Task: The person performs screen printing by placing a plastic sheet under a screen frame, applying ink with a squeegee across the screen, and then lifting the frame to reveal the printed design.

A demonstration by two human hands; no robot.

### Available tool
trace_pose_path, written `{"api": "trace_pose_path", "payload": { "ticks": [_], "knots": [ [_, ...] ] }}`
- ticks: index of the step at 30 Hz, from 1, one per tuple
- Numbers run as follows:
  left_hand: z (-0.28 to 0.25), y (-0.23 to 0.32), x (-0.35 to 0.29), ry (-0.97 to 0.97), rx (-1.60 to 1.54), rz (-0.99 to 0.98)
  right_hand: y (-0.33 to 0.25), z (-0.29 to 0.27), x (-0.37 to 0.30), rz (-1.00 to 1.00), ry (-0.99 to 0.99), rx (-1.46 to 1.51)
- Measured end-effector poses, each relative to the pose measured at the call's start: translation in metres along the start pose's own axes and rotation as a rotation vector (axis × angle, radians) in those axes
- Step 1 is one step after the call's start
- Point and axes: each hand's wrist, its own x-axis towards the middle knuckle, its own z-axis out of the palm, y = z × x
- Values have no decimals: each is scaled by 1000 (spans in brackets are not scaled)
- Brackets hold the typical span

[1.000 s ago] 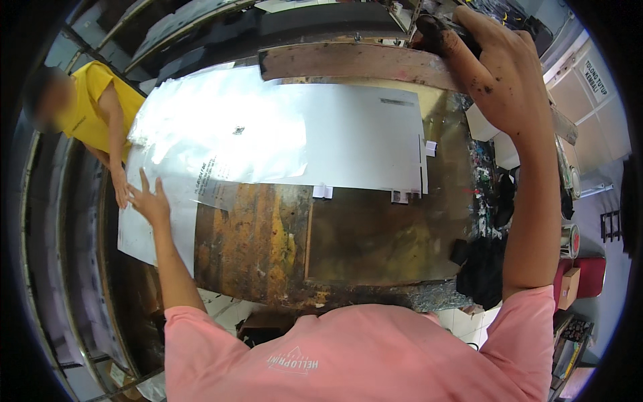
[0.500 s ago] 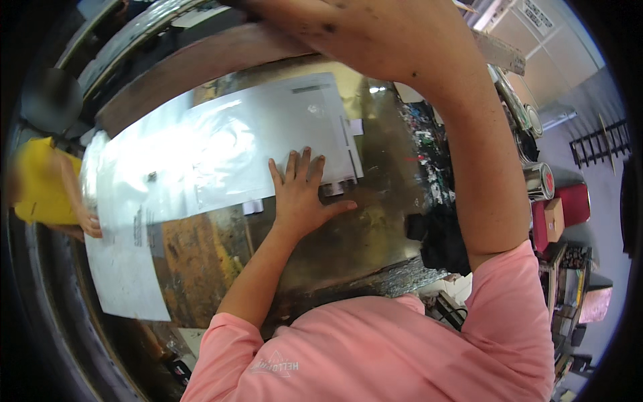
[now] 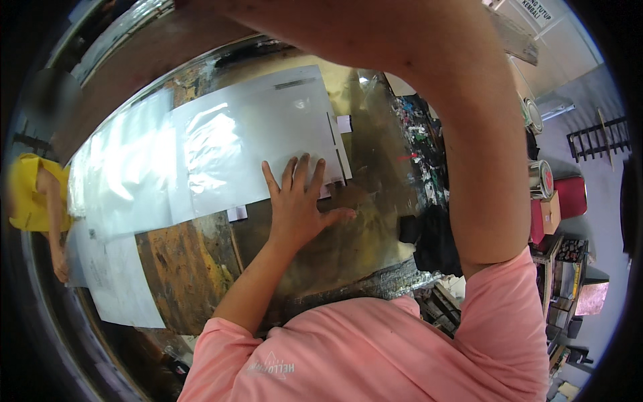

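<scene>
My left hand (image 3: 296, 204) lies with fingers spread, its fingertips over the near right edge of a glossy translucent sheet (image 3: 261, 114). Its thumb rests toward the shiny brown table surface (image 3: 362, 254). My right arm is raised and crosses the top of the view; what shows of the right hand (image 3: 261, 8) is cut off by the upper edge, its fingers hidden. Just beneath it a long brown bar (image 3: 134, 74) slants across the far side of the table. Small pale tabs (image 3: 237, 214) stick out at the sheet's edge.
A person in yellow (image 3: 40, 191) stands at the left, one arm lowered beside another white sheet (image 3: 117, 281). Paint-spattered clutter and a black cloth (image 3: 435, 241) line the table's right side. Beyond are a metal can (image 3: 539, 178), a red chair (image 3: 571, 196) and shelves.
The brown bar and my right hand have moved up and left, away from the sheet. My left hand stays nearly in place. The other person's hand has moved down and left, off the sheet.
</scene>
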Motion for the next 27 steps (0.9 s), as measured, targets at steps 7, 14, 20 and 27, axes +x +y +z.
{"api": "trace_pose_path", "payload": {
  "ticks": [7,14,20,27],
  "knots": [
    [-157,-49,-16,676,-1258,-338,-17,16,-23,117,-28,82],
    [-132,-35,-94,356,-1038,-579,-13,84,-112,-18,-541,163],
    [-90,-55,-126,260,-864,-591,-40,123,-164,26,-412,-35],
    [-85,-67,-141,131,-66,-508,-45,119,-183,138,-400,23]
  ]
}}
